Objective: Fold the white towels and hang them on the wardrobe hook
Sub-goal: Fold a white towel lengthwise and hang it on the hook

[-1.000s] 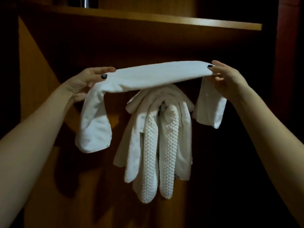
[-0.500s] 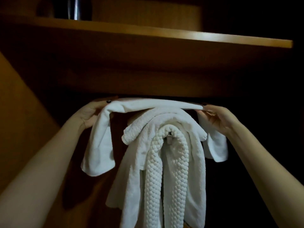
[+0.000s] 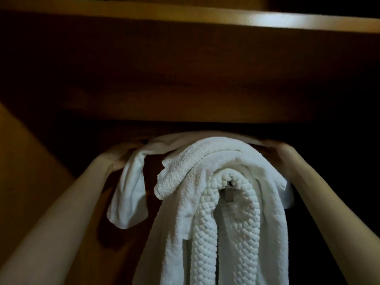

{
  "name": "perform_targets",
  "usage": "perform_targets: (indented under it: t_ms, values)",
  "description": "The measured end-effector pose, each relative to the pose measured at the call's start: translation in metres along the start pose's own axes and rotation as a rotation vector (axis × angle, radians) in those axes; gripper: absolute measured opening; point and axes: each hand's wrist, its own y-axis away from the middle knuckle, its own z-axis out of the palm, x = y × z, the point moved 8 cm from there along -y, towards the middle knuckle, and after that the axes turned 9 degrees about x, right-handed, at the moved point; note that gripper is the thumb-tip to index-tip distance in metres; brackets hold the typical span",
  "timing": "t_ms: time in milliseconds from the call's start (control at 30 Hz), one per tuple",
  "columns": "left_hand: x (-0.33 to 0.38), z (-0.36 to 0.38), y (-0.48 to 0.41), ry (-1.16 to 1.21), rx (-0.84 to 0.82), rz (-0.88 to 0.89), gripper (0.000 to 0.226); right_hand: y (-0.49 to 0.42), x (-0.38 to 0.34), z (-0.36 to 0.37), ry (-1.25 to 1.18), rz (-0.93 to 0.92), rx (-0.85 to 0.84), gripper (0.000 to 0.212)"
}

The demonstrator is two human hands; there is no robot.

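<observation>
A folded smooth white towel (image 3: 131, 188) stretches across behind the top of the hanging bundle, and its left end droops down. My left hand (image 3: 121, 159) grips it at the left and my right hand (image 3: 276, 154) grips it at the right; most of both hands' fingers are hidden behind cloth. Below it, a fluffy white towel (image 3: 197, 161) and a waffle-textured white towel (image 3: 207, 223) hang over the metal wardrobe hook (image 3: 228, 193), whose tip shows under the waffle towel's loop.
A wooden shelf (image 3: 205, 15) juts out close above the towels, with its dark underside (image 3: 185, 75) just over my hands. The wooden wardrobe wall (image 3: 26, 165) stands at the left. Darkness fills the right side.
Both hands have carried the smooth towel deeper into the wardrobe, from in front of the hung towels to over and behind their top. The view has come closer and tilted upward.
</observation>
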Motion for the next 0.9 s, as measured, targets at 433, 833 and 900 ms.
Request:
perform_targets:
  t_ms: [433, 833, 900]
  values:
    - [0.035, 0.053, 0.042, -0.526, 0.014, 0.565, 0.026, 0.053, -0.057, 0.003, 0.774, -0.623, -0.114, 0.025]
    - [0.037, 0.081, 0.031, -0.815, 0.032, 0.631, 0.034, 0.021, -0.044, 0.064, 0.987, -0.617, -0.307, 0.044]
    - [0.042, 0.080, 0.026, -0.797, 0.037, 0.617, 0.032, 0.016, -0.044, 0.065, 0.957, -0.640, -0.287, 0.043]
